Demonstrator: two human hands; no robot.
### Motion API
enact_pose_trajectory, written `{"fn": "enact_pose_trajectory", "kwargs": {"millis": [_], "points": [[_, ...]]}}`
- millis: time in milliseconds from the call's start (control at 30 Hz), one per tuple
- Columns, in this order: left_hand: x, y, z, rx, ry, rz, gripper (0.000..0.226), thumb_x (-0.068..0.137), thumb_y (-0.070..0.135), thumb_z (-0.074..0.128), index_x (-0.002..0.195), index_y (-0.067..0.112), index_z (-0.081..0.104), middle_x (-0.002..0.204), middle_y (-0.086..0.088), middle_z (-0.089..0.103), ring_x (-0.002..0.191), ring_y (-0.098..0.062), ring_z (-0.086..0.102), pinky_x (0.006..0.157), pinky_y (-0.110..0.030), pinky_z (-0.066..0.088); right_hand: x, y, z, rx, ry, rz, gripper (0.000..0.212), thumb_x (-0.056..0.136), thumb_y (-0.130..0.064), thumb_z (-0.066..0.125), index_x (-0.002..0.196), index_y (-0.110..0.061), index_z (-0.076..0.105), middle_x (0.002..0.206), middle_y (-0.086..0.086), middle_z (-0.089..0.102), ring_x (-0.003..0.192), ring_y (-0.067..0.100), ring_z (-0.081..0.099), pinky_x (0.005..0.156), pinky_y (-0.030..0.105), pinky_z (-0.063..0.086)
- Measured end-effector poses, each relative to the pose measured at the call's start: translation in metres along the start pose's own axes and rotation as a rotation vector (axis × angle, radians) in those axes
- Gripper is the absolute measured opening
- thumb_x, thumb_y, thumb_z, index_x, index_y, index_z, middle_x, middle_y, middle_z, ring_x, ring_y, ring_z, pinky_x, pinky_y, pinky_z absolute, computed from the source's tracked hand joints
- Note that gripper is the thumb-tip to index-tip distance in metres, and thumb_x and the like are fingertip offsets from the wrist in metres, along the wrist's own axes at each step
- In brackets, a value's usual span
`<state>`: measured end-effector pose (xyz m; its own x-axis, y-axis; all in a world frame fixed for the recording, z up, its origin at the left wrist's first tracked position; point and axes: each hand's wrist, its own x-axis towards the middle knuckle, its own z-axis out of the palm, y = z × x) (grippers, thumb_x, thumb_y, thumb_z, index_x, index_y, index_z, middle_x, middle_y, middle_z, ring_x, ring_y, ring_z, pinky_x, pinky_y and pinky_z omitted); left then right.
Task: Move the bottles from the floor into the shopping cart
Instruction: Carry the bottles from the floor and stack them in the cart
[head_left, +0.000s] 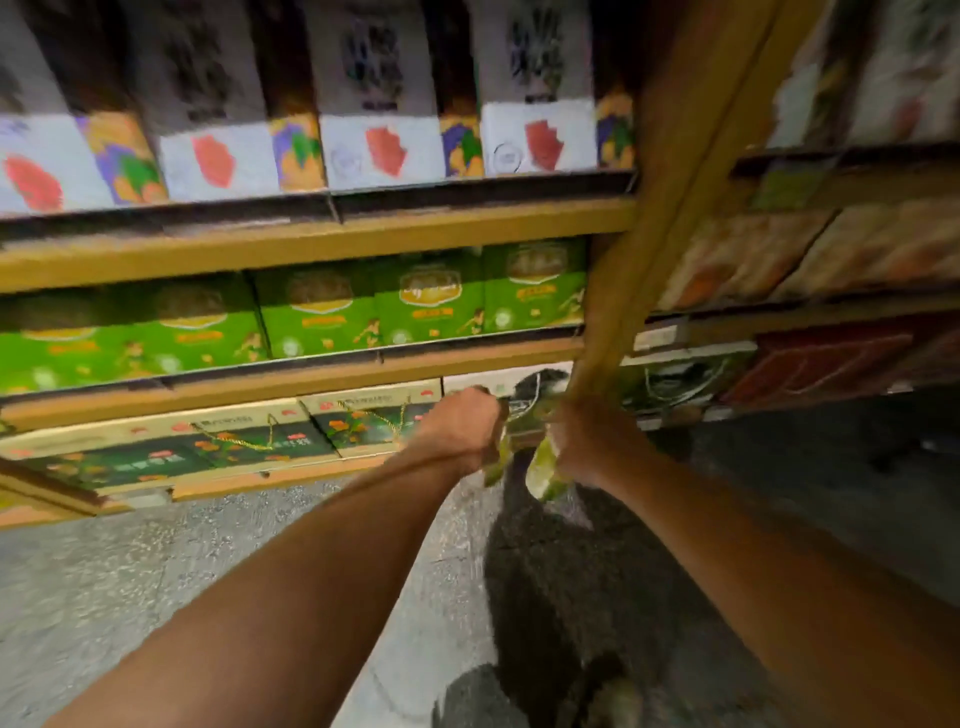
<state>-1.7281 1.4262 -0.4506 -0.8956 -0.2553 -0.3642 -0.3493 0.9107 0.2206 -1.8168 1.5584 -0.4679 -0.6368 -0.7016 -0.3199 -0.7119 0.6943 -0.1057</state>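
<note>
We curl left hand (462, 426) and right hand (589, 439) round green bottles (544, 475) hanging below them; likely light, slick; grip near necks.

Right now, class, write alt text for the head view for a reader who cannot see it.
The left hand and right hand each grip a greenish bottle above the grey floor, facing shop shelves of green boxes.

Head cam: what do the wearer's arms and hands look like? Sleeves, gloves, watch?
The left forearm and right forearm are bare to the frame edge: no sleeves in view. The left hand and right hand are ungloved, and no watch or band shows at either wrist. Blur is too heavy to rule out rings.
</note>
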Motion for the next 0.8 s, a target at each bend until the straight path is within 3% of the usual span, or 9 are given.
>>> {"fn": "enact_pose_trajectory", "kwargs": {"millis": [133,233,333,533,633,800], "points": [[0.002,0.093,-0.062,0.058,0.035,0.132,0.021,0.078,0.019,0.070,0.098,0.013,0.067,0.104,-0.011,0.066,0.099,-0.029,0.062,0.074,-0.032,0.046,-0.056,0.067,-0.070,0.063,0.042,0.148,0.025,0.086,-0.020,0.058,0.109,-0.010,0.056,0.104,0.009,0.059,0.100,0.027,0.060,0.068,0.028,0.042],[0.010,0.169,-0.092,0.045,0.072,0.201,0.044,0.077,0.020,0.075,0.119,0.018,0.063,0.119,-0.009,0.062,0.109,-0.027,0.059,0.082,-0.032,0.048,-0.099,0.128,-0.106,0.100,0.118,0.265,0.029,0.085,-0.018,0.059,0.114,-0.010,0.055,0.112,0.011,0.058,0.103,0.027,0.058,0.062,0.024,0.040],[0.020,0.240,-0.113,0.023,0.100,0.247,0.054,0.078,0.023,0.078,0.128,0.016,0.058,0.125,-0.006,0.059,0.113,-0.023,0.056,0.079,-0.027,0.044,-0.137,0.186,-0.130,0.110,0.231,0.353,0.030,0.082,-0.022,0.061,0.110,-0.011,0.059,0.107,0.008,0.058,0.096,0.024,0.057,0.063,0.025,0.039],[0.045,0.409,-0.122,-0.009,0.162,0.425,0.056,0.074,0.021,0.080,0.125,0.014,0.060,0.127,-0.010,0.058,0.114,-0.027,0.056,0.088,-0.034,0.050,-0.233,0.325,-0.173,0.207,0.429,0.512,0.026,0.074,-0.024,0.071,0.096,-0.014,0.059,0.090,0.004,0.058,0.086,0.021,0.059,0.062,0.025,0.039],[0.061,0.477,-0.128,-0.047,0.220,0.524,0.049,0.076,0.019,0.077,0.123,0.016,0.060,0.125,-0.008,0.057,0.112,-0.026,0.054,0.079,-0.029,0.044,-0.256,0.388,-0.180,0.276,0.521,0.560,0.020,0.070,-0.021,0.070,0.085,-0.017,0.058,0.079,-0.002,0.054,0.077,0.017,0.055,0.057,0.021,0.036],[0.114,0.599,-0.139,-0.027,0.198,0.690,0.047,0.075,0.017,0.077,0.119,0.017,0.061,0.122,-0.006,0.057,0.110,-0.025,0.055,0.076,-0.029,0.043,-0.281,0.492,-0.190,0.322,0.616,0.705,0.018,0.072,-0.022,0.068,0.086,-0.017,0.058,0.083,0.002,0.060,0.084,0.023,0.062,0.060,0.022,0.037]]}}
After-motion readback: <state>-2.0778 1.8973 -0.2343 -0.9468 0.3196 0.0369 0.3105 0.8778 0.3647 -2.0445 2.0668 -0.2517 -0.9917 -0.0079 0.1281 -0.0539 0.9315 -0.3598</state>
